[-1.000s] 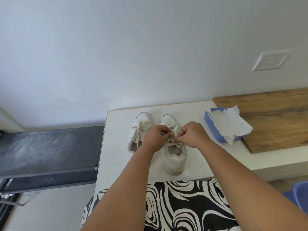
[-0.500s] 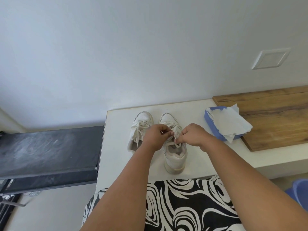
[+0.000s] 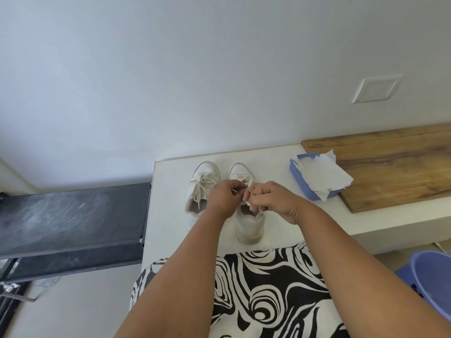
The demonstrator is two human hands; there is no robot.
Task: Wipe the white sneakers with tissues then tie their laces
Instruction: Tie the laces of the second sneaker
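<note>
Two white sneakers stand side by side on the white counter [image 3: 170,215], toes toward the wall. Both hands meet over the right sneaker [image 3: 249,223]: the left hand [image 3: 223,200] pinches a lace [image 3: 238,190] between curled fingers, and the right hand [image 3: 269,200], also curled, grips another strand just beside it, knuckles nearly touching. The left sneaker [image 3: 201,186] sits close by with a bow on top (its tongue and opening show). To the right, a blue tray [image 3: 301,181] holds white tissues [image 3: 324,175] and overlaps the edge of a wooden board [image 3: 390,167].
</note>
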